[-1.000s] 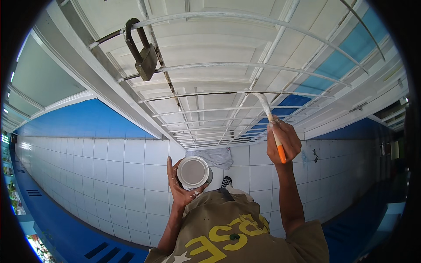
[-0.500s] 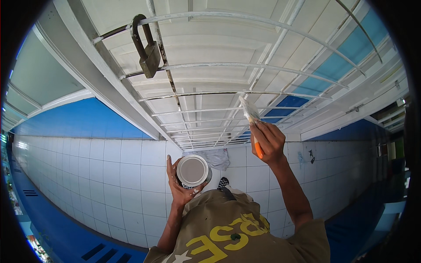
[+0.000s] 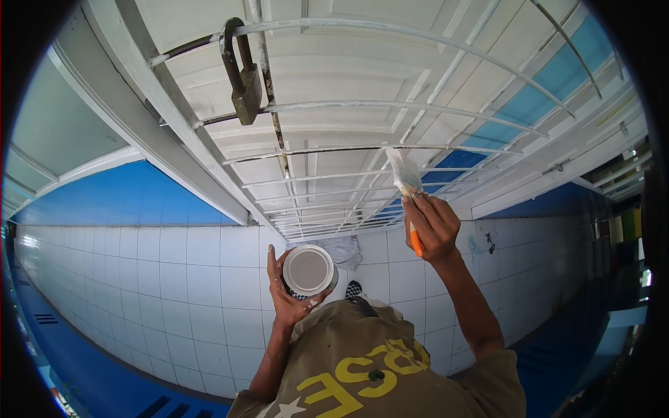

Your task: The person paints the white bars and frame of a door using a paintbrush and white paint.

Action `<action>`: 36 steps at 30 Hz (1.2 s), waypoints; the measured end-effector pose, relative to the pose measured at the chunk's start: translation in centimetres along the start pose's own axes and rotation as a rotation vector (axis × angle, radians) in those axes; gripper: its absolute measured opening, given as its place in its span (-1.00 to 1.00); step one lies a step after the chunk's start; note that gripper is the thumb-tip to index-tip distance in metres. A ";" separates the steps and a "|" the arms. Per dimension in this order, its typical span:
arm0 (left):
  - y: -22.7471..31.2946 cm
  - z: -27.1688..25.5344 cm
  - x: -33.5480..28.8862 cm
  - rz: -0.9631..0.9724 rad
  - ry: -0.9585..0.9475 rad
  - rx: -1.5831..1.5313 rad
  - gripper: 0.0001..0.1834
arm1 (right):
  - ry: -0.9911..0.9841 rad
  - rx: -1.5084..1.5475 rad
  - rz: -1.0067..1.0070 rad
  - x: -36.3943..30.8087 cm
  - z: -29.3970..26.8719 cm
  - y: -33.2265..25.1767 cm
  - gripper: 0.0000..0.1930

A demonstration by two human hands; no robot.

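Observation:
My left hand (image 3: 287,299) is wrapped round a paint can (image 3: 309,270) in front of my waist, thumb along its side; pale grey-white fills the round opening. White paint spots mark that hand. Between the fingers of my right hand (image 3: 433,228) is a paintbrush (image 3: 408,174) with an orange handle end, its white-coated bristles pointing up. The bristle tips meet or nearly meet a horizontal bar of the metal grille (image 3: 362,106). Most bars look white, while dark stretches show on the left of some bars and on one upright.
A padlock (image 3: 245,80) hangs on the grille's upper left. Behind stands a white panelled door (image 3: 348,63). A pale cloth (image 3: 347,252) lies on the white tiled floor (image 3: 188,279) below the grille, near my checkered shoe (image 3: 355,288). Blue wall panels (image 3: 132,198) flank the doorway.
My right hand and the brush have shifted slightly right and down. The padlock and grille appear a little further right in view. The can stays in my left hand.

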State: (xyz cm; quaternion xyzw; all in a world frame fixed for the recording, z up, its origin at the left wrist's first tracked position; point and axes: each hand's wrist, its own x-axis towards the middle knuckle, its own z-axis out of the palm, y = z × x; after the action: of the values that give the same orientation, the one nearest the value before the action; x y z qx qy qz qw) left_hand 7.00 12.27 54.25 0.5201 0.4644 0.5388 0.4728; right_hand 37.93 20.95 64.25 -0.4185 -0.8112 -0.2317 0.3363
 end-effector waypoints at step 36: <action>1.0 1.7 0.0 -0.014 -0.030 0.075 0.61 | 0.093 0.134 0.114 0.7 0.5 1.3 -0.72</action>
State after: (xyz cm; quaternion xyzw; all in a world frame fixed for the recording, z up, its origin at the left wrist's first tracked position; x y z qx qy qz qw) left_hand 8.63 12.15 55.30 0.5423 0.4808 0.5097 0.4636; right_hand 38.55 22.38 64.51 -0.4293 -0.7834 -0.1764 0.4133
